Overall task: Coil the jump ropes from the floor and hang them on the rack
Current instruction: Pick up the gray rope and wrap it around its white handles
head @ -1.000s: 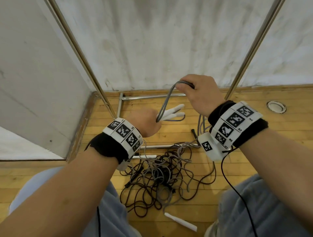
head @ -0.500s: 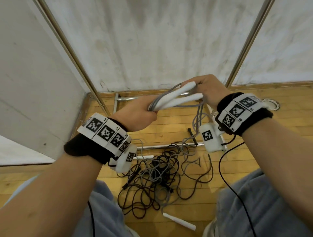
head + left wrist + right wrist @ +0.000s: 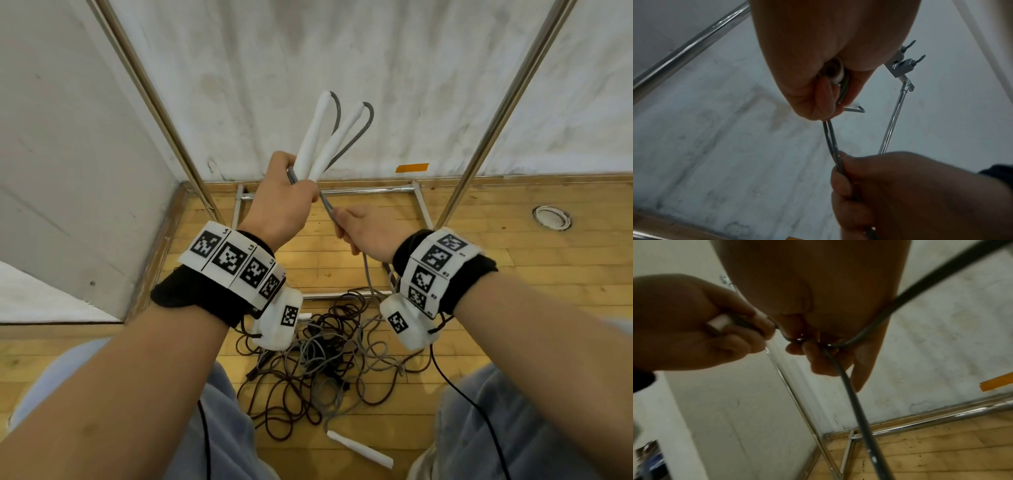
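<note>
My left hand [image 3: 286, 192] grips the two white handles [image 3: 322, 137] of a grey jump rope, which point up and away against the wall. The grey cord [image 3: 328, 205] runs from that fist down to my right hand [image 3: 363, 233], which pinches both strands just below it. In the left wrist view the cord [image 3: 831, 139] spans the short gap between the two fists. From the right hand the rope [image 3: 857, 399] drops to a tangled pile of grey and dark ropes [image 3: 325, 356] on the wooden floor. The metal rack [image 3: 507, 99] stands over the pile.
The rack's base bars [image 3: 363, 190] lie on the floor against the white wall. A loose white handle [image 3: 359, 454] lies near my knees. A hook bracket [image 3: 904, 65] sits high on a rack rod. A round floor fitting [image 3: 552, 217] is at right, orange tape [image 3: 412, 168] on the wall.
My left hand has lifted and turned the white handles from lying level to pointing upward. My right hand let go of the handle ends and slid down to pinch the cord below the left fist.
</note>
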